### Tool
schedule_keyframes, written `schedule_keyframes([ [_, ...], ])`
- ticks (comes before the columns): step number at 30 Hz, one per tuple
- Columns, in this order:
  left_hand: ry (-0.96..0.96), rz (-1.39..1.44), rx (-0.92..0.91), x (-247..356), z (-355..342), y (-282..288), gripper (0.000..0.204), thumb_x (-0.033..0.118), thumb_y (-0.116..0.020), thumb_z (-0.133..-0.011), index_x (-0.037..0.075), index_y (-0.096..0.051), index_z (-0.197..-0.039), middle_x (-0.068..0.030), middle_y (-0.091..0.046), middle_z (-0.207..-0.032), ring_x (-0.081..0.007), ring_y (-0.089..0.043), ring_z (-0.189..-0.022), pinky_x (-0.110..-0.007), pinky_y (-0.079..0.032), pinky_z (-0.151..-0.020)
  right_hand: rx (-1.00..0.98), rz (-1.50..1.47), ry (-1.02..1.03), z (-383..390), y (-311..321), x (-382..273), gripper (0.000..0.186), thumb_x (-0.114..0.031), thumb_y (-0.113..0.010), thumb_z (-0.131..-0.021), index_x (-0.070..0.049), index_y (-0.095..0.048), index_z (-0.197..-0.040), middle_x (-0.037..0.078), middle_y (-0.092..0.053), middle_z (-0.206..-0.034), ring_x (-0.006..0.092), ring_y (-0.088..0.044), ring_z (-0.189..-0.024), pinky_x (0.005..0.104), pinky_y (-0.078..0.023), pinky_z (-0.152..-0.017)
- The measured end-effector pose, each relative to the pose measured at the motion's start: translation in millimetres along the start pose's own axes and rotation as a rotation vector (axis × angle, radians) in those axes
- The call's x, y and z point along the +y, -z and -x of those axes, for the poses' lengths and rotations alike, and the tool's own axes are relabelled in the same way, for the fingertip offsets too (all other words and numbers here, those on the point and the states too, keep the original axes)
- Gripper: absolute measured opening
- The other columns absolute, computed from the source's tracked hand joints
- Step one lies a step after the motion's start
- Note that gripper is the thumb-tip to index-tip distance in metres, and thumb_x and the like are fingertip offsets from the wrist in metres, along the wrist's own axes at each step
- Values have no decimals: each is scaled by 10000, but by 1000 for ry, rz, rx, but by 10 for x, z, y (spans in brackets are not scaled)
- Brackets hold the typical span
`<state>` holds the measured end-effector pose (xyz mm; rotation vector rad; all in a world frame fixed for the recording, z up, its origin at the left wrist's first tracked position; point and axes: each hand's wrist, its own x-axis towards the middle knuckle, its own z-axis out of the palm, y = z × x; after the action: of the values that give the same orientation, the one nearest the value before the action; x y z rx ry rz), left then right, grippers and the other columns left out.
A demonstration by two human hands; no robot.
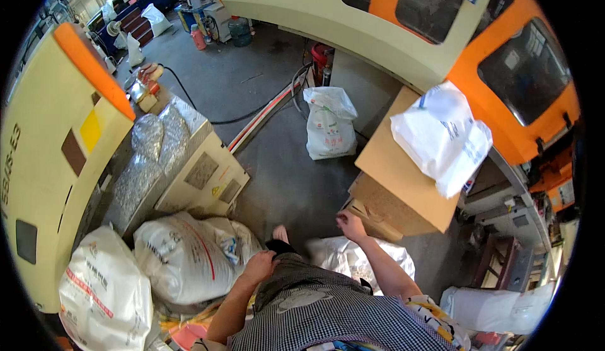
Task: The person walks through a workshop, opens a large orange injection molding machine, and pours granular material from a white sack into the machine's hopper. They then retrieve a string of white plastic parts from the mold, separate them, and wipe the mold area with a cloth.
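My left hand [259,266] is at the left edge of my checked apron [309,310], its fingers curled in against the cloth. My right hand [351,226] is held out in front, just left of a cardboard box [373,215]. Its fingers are loosely bent and a little apart, and I see nothing in them. Whether it touches the box, I cannot tell. Below that hand, a whitish plastic bag [397,255] lies on the floor, partly behind my forearm. On top of the stacked boxes rests a crumpled white sack [435,133].
Full white sacks [183,256] stand at left beside a machine cabinet [201,178] topped with clear wrapped bundles [165,133]. Ahead, a white sack [331,127] stands on the grey floor [268,190]. Cables [242,119] cross the floor. Large cream-and-orange machines [403,20] rise on both sides.
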<state>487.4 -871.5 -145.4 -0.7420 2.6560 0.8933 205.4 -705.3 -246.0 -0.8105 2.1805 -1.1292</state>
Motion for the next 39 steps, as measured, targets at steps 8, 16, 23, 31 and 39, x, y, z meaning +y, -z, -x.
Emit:
schedule_keyframes([
  [8,-130,1,-30,-711,-2085,1251,282,241,-551,-787,19,-543,-960,-187,-574,-917,-350,-558,-864,-425,-459,-729,-192,340,291,-2402,-374,-1702,277,-174,-547,-798,-34,-533,-1036,155,-570,-977,308,-561,-875,366,-456,-762],
  [16,-233,184,135,-1042,-3756,2964,262,181,-529,-799,-3,-541,-986,-187,-561,-936,-351,-548,-864,-417,-452,-739,-418,547,-42,-4043,-193,-1569,346,-230,-562,-779,-31,-532,-1060,165,-546,-1044,309,-547,-925,367,-440,-803],
  [23,-104,317,320,-1747,-5177,4025,292,264,-576,-786,-5,-569,-899,-201,-564,-848,-366,-547,-827,-422,-440,-719,-610,785,-159,-6129,-235,-1042,376,-271,-579,-748,-2,-569,-1011,226,-538,-1067,357,-482,-1039,395,-404,-876],
  [31,169,255,332,-2556,-6396,5359,303,235,-575,-784,8,-550,-983,-194,-567,-955,-356,-555,-873,-420,-452,-746,-589,811,172,-9375,-1035,-2703,379,-248,-526,-787,-24,-480,-1089,215,-468,-1103,369,-472,-1033,427,-411,-843],
  [39,199,256,202,-3975,-8014,6390,317,245,-573,-779,15,-559,-997,-174,-579,-929,-319,-559,-878,-389,-451,-764,-697,624,508,-11447,-2548,-4774,354,-233,-522,-814,-65,-476,-1122,189,-462,-1109,354,-477,-1028,420,-408,-864],
])
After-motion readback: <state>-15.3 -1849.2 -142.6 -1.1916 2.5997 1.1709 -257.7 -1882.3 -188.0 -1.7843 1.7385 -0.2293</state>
